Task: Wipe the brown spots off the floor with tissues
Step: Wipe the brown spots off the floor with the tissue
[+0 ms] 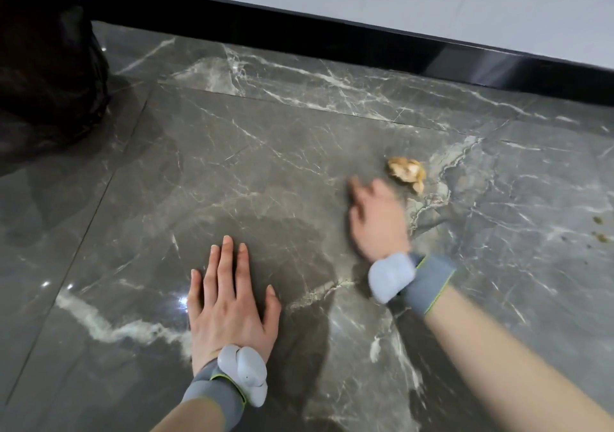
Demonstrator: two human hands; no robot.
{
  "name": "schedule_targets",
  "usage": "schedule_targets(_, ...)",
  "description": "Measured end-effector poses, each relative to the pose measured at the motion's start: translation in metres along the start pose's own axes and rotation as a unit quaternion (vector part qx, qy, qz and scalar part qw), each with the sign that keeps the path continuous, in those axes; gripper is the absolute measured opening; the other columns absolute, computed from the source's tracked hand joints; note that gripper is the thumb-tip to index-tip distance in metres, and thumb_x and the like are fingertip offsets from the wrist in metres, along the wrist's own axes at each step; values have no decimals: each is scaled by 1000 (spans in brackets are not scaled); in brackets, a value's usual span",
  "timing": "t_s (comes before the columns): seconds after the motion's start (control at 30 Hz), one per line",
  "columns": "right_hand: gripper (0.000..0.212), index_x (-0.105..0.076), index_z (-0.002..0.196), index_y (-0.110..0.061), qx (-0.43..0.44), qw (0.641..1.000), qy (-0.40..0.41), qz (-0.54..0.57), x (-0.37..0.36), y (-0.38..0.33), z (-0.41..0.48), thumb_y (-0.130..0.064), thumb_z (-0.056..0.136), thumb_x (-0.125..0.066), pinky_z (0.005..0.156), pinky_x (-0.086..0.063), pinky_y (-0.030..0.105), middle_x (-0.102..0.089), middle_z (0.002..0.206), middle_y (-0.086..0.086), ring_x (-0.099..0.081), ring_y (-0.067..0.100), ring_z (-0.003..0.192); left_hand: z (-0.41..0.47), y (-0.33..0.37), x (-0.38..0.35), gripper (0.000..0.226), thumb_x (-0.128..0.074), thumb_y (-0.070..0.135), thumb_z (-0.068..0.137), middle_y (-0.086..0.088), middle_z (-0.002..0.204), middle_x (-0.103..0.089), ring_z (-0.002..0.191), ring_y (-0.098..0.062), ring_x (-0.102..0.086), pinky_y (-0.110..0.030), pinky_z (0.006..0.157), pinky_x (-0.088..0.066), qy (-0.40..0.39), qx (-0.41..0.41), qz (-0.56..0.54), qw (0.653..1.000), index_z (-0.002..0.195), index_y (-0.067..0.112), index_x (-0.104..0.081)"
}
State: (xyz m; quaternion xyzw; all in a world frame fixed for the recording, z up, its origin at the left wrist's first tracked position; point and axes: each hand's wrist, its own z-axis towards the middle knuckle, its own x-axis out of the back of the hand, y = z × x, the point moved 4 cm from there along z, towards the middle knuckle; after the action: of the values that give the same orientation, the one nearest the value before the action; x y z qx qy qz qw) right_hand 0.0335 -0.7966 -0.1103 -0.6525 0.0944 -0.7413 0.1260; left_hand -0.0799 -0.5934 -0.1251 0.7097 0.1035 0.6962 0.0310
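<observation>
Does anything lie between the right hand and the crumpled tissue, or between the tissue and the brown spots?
Nothing visible does. The right hand is beside the crumpled tissue; only bare floor separates the tissue from the brown spots.

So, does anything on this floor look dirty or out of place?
Yes. A crumpled tissue, stained brown, lies loose on the floor just beyond the right hand. A few brown spots sit near the picture's right edge, not yet wiped.
</observation>
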Motion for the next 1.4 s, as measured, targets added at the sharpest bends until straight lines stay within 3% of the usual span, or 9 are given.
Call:
schedule_targets(0.07, 45, -59, 115, -2, 75, 994, -40, 62, -10, -32, -18, -18, 81, -35, 67, -45, 32, -55, 87, 17, -57, 34, 78, 0, 0, 0, 67, -33, 44, 85, -10, 150, -32, 139, -22, -22, -38, 114, -4, 1, -2, -1, 1000, 139, 5, -37)
schedule_targets(0.37, 22, -66, 96, -12, -40, 982, 72, 170, 48, 16, -37, -16, 81, -49, 68, -43, 20, -53, 86, -4, -48, 7, 68, -1, 1, -1, 68, -34, 43, 83, -9, 150, -33, 139, -21, -22, -38, 114, -5, 0, 3, -15, 1000, 140, 7, -39)
schedule_targets(0.57, 49, -41, 135, -20, -56, 982, 22, 180, 23, -3, 27, -17, 88, -53, 102, -29, 24, -43, 138, 6, -41, 21, 125, -1, 0, -2, 68, -33, 44, 83, -9, 149, -33, 138, -22, -24, -38, 114, -7, 6, 4, -11, 1000, 139, 6, -38)
schedule_targets(0.63, 45, -41, 136, -15, -49, 981, -11, 190, 5, -17, 50, -16, 92, -47, 103, -26, 23, -44, 139, 11, -41, 24, 127, -1, 0, -2, 68, -34, 44, 83, -9, 149, -33, 137, -22, -25, -39, 114, -8, 7, 4, -8, 1000, 139, 6, -38)
schedule_targets(0.77, 38, -64, 108, 1, 76, 981, -63, 166, -20, -60, 49, -11, 83, -38, 96, -40, 30, -64, 115, 19, -59, 34, 108, 0, -2, -2, 69, -35, 45, 82, -9, 148, -35, 137, -22, -26, -41, 113, -11, 8, 8, -8, 1000, 138, 6, -40)
schedule_targets(0.93, 29, -61, 109, 2, 224, 951, -101, 186, -22, -82, -15, 7, 83, -50, 102, -35, 27, -55, 129, 17, -56, 29, 115, -1, -1, -2, 68, -35, 45, 82, -10, 148, -36, 137, -22, -26, -40, 113, -10, 2, 6, -10, 1000, 137, 6, -42)
schedule_targets(1.07, 24, -67, 90, -4, 113, 984, 9, 140, -9, -26, -2, -10, 84, -44, 93, -38, 26, -63, 114, 16, -61, 33, 101, -1, -1, -1, 68, -34, 45, 83, -9, 148, -35, 138, -22, -24, -39, 113, -9, 2, 5, -12, 1000, 138, 6, -41)
schedule_targets(1.2, 23, -69, 94, -8, 5, 995, 64, 76, 6, 1, 0, -13, 85, -48, 87, -43, 27, -66, 112, 12, -64, 31, 97, -1, 1, -1, 67, -34, 44, 83, -9, 148, -35, 137, -21, -25, -39, 114, -7, 5, 0, -10, 1000, 138, 6, -41)
schedule_targets(1.4, 39, -55, 121, 2, 260, 948, -111, 145, -21, -81, -66, -7, 89, -36, 110, -25, 25, -57, 126, 17, -47, 27, 123, -2, 0, -2, 68, -35, 44, 81, -11, 147, -37, 136, -21, -25, -38, 113, -6, 7, 0, -14, 1000, 137, 5, -41)
